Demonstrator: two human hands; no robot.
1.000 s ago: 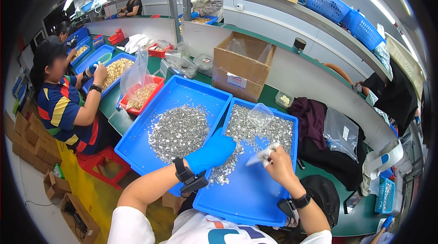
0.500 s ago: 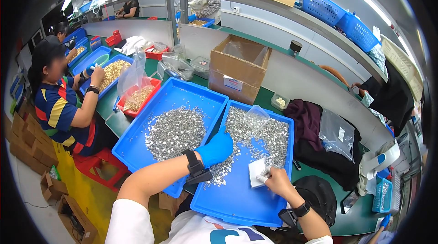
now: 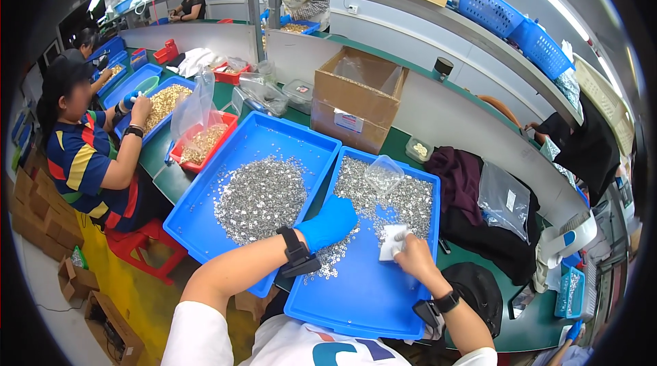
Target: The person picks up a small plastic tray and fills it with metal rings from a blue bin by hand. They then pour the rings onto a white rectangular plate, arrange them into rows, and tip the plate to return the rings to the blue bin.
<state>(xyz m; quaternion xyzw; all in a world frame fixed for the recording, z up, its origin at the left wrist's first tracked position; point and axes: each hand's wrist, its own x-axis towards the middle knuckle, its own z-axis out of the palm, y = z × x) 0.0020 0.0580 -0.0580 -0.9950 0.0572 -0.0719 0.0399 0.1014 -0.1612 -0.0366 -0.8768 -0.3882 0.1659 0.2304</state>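
Small silvery metal pieces, washer-like in shape, lie in a dense pile [image 3: 263,195] in the left blue tray [image 3: 205,236]. More such pieces [image 3: 414,205] cover the far part of the right blue tray [image 3: 342,308]. My left hand [image 3: 330,222], in a blue glove, is over the left side of the right tray, its fingers curled down at the pieces; what they hold, if anything, is hidden. My right hand [image 3: 416,260] grips a small white card-like block [image 3: 392,241] at the near edge of the spread pieces. A clear plastic box [image 3: 384,176] sits among them.
Behind the trays stands an open cardboard box [image 3: 356,102]. A red bin [image 3: 205,140] of gold-coloured pieces is to the left, near a co-worker [image 3: 89,140]. Dark cloth [image 3: 493,243] and a black hat [image 3: 472,297] lie at the right. A shelf [image 3: 410,7] spans overhead.
My right hand has moved the white block away from me, up to the edge of the pieces. My left hand has shifted slightly right, its fingers now more curled.
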